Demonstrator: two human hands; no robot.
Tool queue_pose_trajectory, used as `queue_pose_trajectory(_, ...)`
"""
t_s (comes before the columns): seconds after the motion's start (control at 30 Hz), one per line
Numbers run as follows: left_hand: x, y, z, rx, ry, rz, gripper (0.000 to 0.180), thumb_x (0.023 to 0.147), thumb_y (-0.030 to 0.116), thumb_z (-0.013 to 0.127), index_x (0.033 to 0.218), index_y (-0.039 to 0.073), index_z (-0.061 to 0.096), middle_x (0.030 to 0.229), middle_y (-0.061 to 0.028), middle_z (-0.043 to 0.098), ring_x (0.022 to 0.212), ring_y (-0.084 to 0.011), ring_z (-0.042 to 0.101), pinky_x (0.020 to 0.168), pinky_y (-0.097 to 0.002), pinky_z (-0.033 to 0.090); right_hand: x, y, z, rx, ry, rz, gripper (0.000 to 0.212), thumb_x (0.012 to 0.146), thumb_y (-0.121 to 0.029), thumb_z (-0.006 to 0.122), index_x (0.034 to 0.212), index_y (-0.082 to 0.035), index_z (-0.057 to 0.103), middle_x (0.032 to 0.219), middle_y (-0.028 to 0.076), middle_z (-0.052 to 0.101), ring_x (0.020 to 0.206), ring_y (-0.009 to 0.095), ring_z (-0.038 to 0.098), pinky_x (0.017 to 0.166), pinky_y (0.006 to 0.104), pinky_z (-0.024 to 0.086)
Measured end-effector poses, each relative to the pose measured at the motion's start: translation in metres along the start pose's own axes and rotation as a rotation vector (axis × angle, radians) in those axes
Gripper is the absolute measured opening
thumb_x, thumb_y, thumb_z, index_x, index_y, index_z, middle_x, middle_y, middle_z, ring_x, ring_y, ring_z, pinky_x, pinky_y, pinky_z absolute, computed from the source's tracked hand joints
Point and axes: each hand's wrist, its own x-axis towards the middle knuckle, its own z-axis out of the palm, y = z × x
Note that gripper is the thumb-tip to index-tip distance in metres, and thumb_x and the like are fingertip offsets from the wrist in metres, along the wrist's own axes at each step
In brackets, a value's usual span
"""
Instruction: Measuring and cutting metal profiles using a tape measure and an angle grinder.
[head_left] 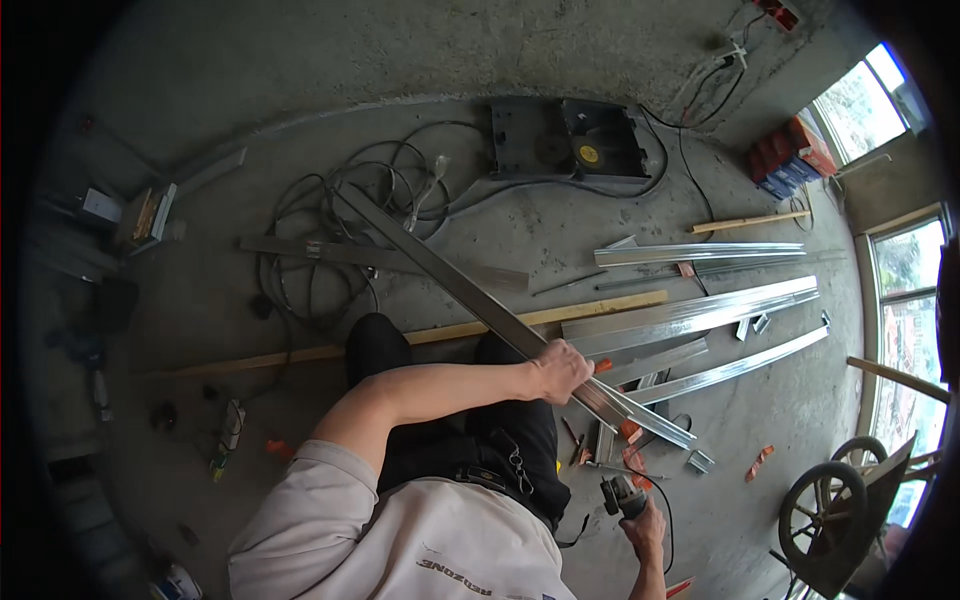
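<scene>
My left hand point(562, 372) is closed around a long metal channel point(455, 288). The channel slants from the far left down to the right across my knees. Its lower right end comes close to other metal pieces. At the lower right, my right hand point(646, 530) grips the body of a small angle grinder point(624, 497), its head turned toward the upper left. A dark cord runs from around the tool toward the metal strips. The grinder is apart from the channel.
Shiny metal profiles point(700, 312) and a wooden batten point(430, 333) lie on the concrete floor. Beyond are coiled black cable point(335, 200) and an open black case point(540, 145). A wheeled cart point(830, 510) stands at right; stacked boxes point(790, 160) sit near the window.
</scene>
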Motion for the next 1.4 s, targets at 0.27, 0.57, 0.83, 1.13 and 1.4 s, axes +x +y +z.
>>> queue_pose_trajectory(0.27,0.036,-0.132,0.034,0.146,-0.170,-0.180,0.029,0.073,0.020,0.076,0.099,0.010,0.067,0.084,-0.0109,0.074,0.086,-0.0287,0.076,0.078,-0.0427,0.052,-0.004,0.018,0.051,0.135,-0.099,0.088,0.062,0.070,-0.025,0.085,0.125,-0.009,0.062,0.112,0.024,0.075,0.107,0.047,0.070,0.092,0.0538,0.056)
queue_pose_trajectory(0.57,0.025,-0.282,0.037,0.388,0.287,-0.383,0.031,0.091,0.033,0.073,0.114,0.013,0.064,0.115,-0.0084,0.064,0.121,-0.0252,0.058,0.104,-0.0450,0.043,-0.021,-0.012,0.043,0.081,-0.248,0.277,0.070,0.063,-0.033,0.087,0.120,-0.005,0.057,0.109,0.030,0.073,0.107,0.052,0.069,0.094,0.0558,0.057)
queue_pose_trajectory(0.83,-0.070,-0.290,0.086,0.240,-0.018,-0.531,0.064,0.072,0.035,0.093,0.119,0.009,0.059,0.119,-0.0110,0.060,0.121,-0.0300,0.059,0.104,-0.0476,0.047,-0.017,-0.036,0.025,0.181,-0.182,0.298,0.068,0.064,-0.031,0.085,0.121,-0.002,0.060,0.110,0.027,0.074,0.108,0.047,0.071,0.095,0.0509,0.057)
queue_pose_trajectory(1.13,-0.057,-0.208,0.057,0.067,0.038,-0.178,0.043,0.075,0.023,0.088,0.107,0.011,0.062,0.113,-0.0123,0.063,0.109,-0.0315,0.066,0.089,-0.0455,0.059,-0.004,-0.023,0.021,0.383,-0.009,0.213,0.064,0.065,-0.025,0.085,0.119,-0.001,0.063,0.107,0.026,0.075,0.103,0.043,0.073,0.094,0.0474,0.058)
queue_pose_trajectory(1.4,-0.043,-0.049,0.050,-0.015,0.059,-0.032,0.025,0.080,0.018,0.079,0.101,0.011,0.067,0.099,-0.0129,0.067,0.101,-0.0314,0.067,0.086,-0.0443,0.057,0.008,-0.048,-0.061,0.272,0.258,-0.025,0.057,0.068,-0.020,0.082,0.117,-0.002,0.059,0.100,0.026,0.075,0.100,0.050,0.070,0.087,0.0523,0.056)
